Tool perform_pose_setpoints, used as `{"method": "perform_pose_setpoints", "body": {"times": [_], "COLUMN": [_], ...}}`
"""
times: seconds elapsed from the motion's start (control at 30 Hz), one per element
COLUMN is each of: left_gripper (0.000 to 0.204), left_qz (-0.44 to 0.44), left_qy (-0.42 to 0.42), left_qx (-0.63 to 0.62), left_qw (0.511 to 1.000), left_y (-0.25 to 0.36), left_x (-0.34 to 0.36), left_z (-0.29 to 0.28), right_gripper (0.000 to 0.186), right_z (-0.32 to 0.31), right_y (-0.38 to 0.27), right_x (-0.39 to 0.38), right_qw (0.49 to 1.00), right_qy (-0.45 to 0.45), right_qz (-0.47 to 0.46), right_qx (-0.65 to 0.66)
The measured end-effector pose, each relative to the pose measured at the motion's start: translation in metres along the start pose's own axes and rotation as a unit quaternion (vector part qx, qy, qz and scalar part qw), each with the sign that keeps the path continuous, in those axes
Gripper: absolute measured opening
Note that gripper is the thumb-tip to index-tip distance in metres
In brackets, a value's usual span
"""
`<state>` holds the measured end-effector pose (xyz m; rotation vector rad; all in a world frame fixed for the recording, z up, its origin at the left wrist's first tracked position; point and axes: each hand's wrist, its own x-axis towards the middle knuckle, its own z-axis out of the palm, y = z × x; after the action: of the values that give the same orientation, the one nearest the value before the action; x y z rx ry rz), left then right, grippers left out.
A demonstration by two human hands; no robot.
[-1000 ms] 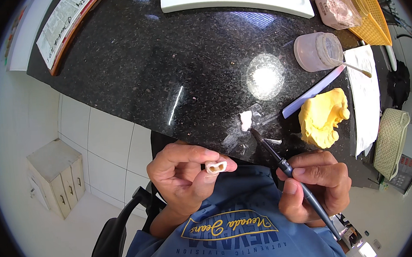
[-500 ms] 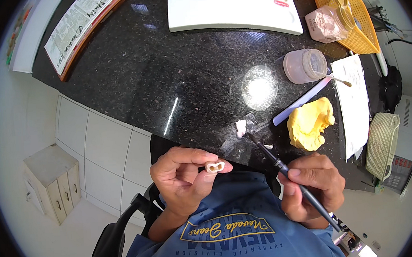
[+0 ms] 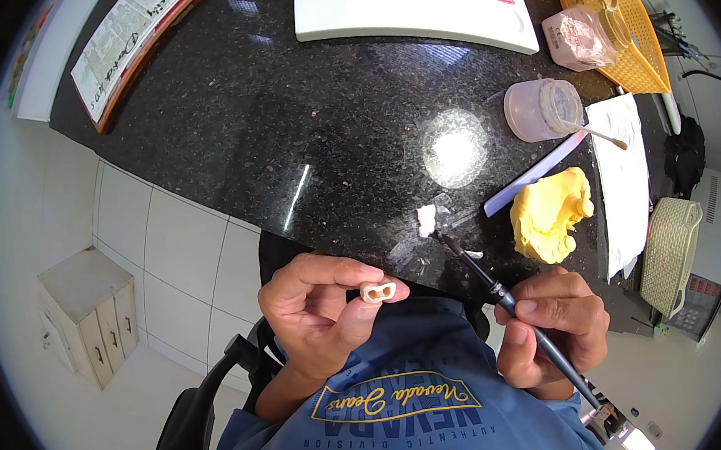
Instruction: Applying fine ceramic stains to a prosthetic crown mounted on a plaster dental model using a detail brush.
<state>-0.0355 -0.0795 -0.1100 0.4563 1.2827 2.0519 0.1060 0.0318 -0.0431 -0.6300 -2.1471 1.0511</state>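
A small white dental piece [image 3: 379, 293] with two tan-lined hollows is pinched between the thumb and fingers of my left hand [image 3: 321, 311], its hollows facing up. My right hand [image 3: 555, 324] grips a slim dark brush [image 3: 499, 292] like a pen, and the brush slants up and left to the counter. Just beyond its dark tip lies a small whitish lump [image 3: 426, 220] on the black counter; whether they touch I cannot tell. Pale smears surround the lump. To its right sits a yellow moulded putty piece [image 3: 548, 216].
A lilac strip [image 3: 534, 175] lies beside the putty, near a translucent jar [image 3: 528, 113] with a thin stick across it. Farther back are a pink powder jar [image 3: 577, 40], a yellow basket [image 3: 646, 63] and a white palette tray [image 3: 412, 12]. White paper [image 3: 622, 181] lies at right.
The whole view has shifted slightly, so the counter things sit a little differently. Both hands keep their grips; the brush tip stays near the whitish lump, a touch nearer to me.
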Motion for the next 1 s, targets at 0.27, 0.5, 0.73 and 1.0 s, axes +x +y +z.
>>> {"method": "perform_pose_setpoints", "body": {"times": [0.27, 0.5, 0.73, 1.0], "left_gripper": [0.018, 0.018, 0.023, 0.02], "left_qz": [0.014, 0.019, 0.01, 0.004], "left_qy": [-0.038, -0.034, -0.034, -0.041], "left_qx": [-0.099, -0.067, 0.04, -0.057], "left_qw": [0.994, 0.997, 0.999, 0.997], "left_y": [-0.003, -0.003, 0.001, -0.001], "left_x": [0.0, 0.0, 0.0, 0.002], "left_z": [-0.007, -0.007, -0.009, -0.011], "right_gripper": [0.02, 0.019, 0.021, 0.023], "right_z": [0.001, 0.003, 0.001, -0.008], "right_y": [-0.004, -0.002, -0.002, 0.0], "right_x": [0.002, 0.001, 0.0, 0.002], "right_qw": [0.999, 1.0, 1.0, 0.992], "right_qy": [-0.013, 0.004, -0.005, -0.062], "right_qz": [0.032, 0.027, 0.026, -0.023], "right_qx": [-0.014, -0.008, 0.008, 0.104]}}
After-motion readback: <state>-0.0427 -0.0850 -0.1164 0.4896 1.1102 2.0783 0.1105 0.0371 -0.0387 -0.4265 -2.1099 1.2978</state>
